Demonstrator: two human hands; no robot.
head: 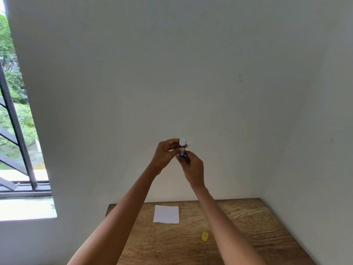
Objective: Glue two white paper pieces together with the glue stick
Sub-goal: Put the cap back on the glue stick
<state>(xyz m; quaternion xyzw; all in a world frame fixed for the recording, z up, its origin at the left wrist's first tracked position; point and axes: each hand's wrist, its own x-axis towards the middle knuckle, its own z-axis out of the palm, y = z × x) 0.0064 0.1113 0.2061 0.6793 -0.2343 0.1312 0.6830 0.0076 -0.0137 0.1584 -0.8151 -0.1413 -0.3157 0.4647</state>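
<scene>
Below, yellow cap (204, 236) lies near white paper (166, 214) on table (257, 226).

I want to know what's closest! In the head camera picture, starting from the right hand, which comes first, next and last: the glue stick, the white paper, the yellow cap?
1. Glue stick: held up by the right hand and left hand.
2. White paper: flat on the table, lower left.
3. Yellow cap: on the table, lowest in the picture.

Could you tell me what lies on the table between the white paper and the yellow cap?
Nothing: in the head view, only bare wooden table separates the white paper from the yellow cap.
</scene>
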